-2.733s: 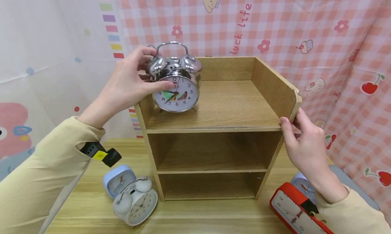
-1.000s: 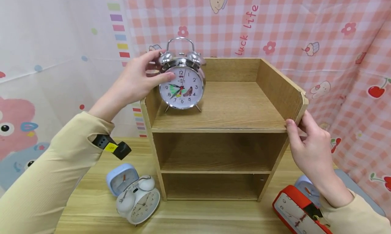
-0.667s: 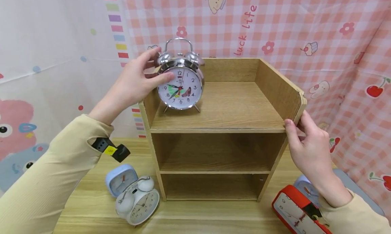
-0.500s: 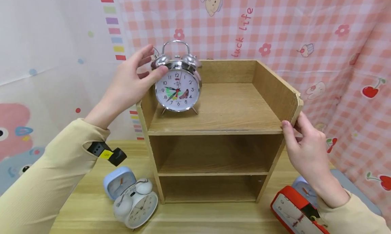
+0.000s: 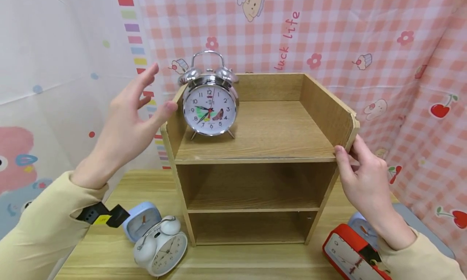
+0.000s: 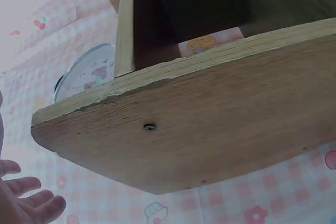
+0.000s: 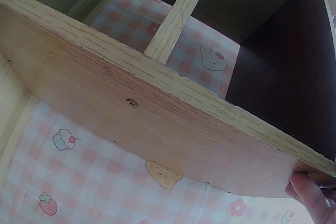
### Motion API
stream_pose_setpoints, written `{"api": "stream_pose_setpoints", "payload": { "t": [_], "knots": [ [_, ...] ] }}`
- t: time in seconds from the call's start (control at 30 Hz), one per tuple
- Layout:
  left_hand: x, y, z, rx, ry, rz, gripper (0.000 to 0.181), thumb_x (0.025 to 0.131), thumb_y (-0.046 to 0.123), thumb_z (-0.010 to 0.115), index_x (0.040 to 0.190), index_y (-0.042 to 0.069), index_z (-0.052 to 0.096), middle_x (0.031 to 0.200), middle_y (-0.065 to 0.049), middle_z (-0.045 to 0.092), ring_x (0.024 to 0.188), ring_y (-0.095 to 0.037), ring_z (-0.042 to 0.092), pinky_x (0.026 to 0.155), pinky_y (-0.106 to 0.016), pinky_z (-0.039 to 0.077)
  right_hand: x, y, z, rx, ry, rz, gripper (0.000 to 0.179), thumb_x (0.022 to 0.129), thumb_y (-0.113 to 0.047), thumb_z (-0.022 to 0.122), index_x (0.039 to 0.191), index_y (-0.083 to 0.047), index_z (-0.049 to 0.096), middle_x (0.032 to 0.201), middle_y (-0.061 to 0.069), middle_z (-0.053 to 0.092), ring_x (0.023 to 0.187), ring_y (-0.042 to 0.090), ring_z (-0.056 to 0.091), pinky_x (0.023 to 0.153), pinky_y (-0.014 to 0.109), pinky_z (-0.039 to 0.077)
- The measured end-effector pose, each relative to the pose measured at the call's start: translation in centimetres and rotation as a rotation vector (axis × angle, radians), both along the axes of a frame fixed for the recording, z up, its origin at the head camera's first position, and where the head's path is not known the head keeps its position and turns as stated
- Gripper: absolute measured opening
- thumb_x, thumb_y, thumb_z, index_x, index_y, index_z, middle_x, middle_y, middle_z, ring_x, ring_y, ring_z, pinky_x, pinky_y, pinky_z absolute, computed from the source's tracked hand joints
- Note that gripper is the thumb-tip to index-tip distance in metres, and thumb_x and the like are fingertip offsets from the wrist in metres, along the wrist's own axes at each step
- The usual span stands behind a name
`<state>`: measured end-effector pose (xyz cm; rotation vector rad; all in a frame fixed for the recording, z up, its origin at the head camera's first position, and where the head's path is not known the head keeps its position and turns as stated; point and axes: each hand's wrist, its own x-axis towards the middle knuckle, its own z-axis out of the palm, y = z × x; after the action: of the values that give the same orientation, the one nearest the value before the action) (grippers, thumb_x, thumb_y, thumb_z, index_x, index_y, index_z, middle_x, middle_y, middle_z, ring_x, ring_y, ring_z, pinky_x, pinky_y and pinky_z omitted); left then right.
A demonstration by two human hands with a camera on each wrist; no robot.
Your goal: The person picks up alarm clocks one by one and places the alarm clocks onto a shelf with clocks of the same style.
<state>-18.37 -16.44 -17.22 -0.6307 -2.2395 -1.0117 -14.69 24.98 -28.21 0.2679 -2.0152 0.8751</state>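
Note:
A silver twin-bell alarm clock (image 5: 210,109) stands upright on the top board of a small wooden shelf (image 5: 255,160), near its left side panel. My left hand (image 5: 124,126) is in the air just left of the clock, apart from it, thumb and fingers spread. In the left wrist view, the fingers (image 6: 37,203) show beside the outer side panel and hold nothing. My right hand (image 5: 365,178) grips the front edge of the shelf's right side panel, thumb in front and fingers behind. The right wrist view shows the thumb (image 7: 310,195) against that panel's edge.
On the table (image 5: 233,263), a white twin-bell clock (image 5: 160,247) leans beside a light-blue clock (image 5: 142,221) left of the shelf. At the right, a red clock (image 5: 350,251) lies before another blue clock (image 5: 363,227), partly behind my right forearm. Patterned cloth (image 5: 270,36) hangs behind.
My left hand has let go of the silver alarm clock and drawn back to the left. The clock stays standing on the top board. My right hand keeps its grip on the shelf.

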Motion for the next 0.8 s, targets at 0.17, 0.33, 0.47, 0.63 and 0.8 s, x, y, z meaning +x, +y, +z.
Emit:
{"api": "stream_pose_setpoints", "payload": {
  "t": [0.17,0.33,0.47,0.63,0.8],
  "knots": [
    [1.2,-0.8,-1.6,-0.066,0.094,0.046,0.08,0.096,0.035,0.078,0.164,0.021,0.038,0.169,-0.005,0.043,0.155,-0.031,0.044,0.117,-0.06,0.047,0.1,0.0,0.1,-0.004,-0.001,0.0,0.023,0.102,-0.007,0.064,0.123,0.001,0.068,0.102,0.027,0.076,0.096,-0.028,0.057,0.078,-0.007,0.044],
    [2.3,-1.8,-3.5,-0.099,0.149,0.07,0.084,0.092,0.027,0.083,0.163,0.021,0.039,0.168,-0.005,0.045,0.153,-0.031,0.047,0.115,-0.054,0.049,0.3,0.0,0.2,0.006,-0.015,0.013,0.023,0.103,-0.006,0.064,0.124,0.003,0.067,0.104,0.03,0.077,0.094,-0.036,0.051,0.078,-0.008,0.042],
    [2.9,-2.6,-5.0,-0.09,0.157,0.075,0.086,0.09,0.024,0.084,0.163,0.024,0.039,0.168,-0.004,0.046,0.149,-0.034,0.05,0.118,-0.039,0.047,0.3,0.0,0.3,0.011,-0.012,0.01,0.023,0.103,-0.006,0.064,0.124,0.003,0.067,0.103,0.03,0.077,0.094,-0.036,0.051,0.078,-0.009,0.042],
    [3.6,-3.5,-6.7,-0.076,0.157,0.087,0.087,0.09,0.022,0.085,0.163,0.026,0.039,0.167,-0.004,0.047,0.147,-0.034,0.051,0.118,-0.008,0.039,0.2,-0.1,0.2,0.001,0.001,0.0,0.02,0.102,-0.007,0.064,0.119,0.003,0.068,0.1,0.026,0.076,0.094,-0.025,0.062,0.077,-0.007,0.044],
    [4.3,-4.2,-8.6,-0.086,0.154,0.096,0.088,0.088,0.021,0.085,0.163,0.024,0.039,0.166,-0.006,0.048,0.146,-0.017,0.052,0.111,0.003,0.031,0.2,-0.2,0.2,-0.01,0.002,0.024,0.021,0.102,-0.006,0.063,0.12,0.005,0.067,0.102,0.031,0.075,0.094,-0.035,0.053,0.078,-0.008,0.043]
  ]
}}
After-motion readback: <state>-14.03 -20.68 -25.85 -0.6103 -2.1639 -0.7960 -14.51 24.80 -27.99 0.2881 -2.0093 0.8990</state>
